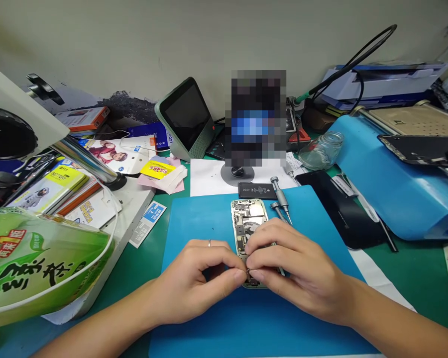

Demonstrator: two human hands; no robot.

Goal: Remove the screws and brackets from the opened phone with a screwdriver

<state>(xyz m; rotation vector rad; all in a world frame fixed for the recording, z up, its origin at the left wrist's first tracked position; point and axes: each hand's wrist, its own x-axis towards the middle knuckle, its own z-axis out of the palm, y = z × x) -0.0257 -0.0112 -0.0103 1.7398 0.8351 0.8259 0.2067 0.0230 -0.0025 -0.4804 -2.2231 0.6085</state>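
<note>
An opened phone (241,231) lies on a blue mat (197,219), its inner boards and parts exposed. Over its lower end my left hand (205,278) is closed, thumb and index finger pinched together. My right hand (294,268) meets it there, also in a pinch, the fingertips of both hands nearly touching. Between them is something tiny and dark that I cannot make out. Just beyond the phone rests a black battery (259,191). Screwdrivers (280,196) lie to the right of the battery, one partly behind my right hand.
Left are a green drink container (41,263) and a metal stand post (93,161). At the back stand a small smart display (184,119) and a blurred-out screen. A glass jar (323,149), a black phone screen (338,209) and a blue machine (388,184) occupy the right.
</note>
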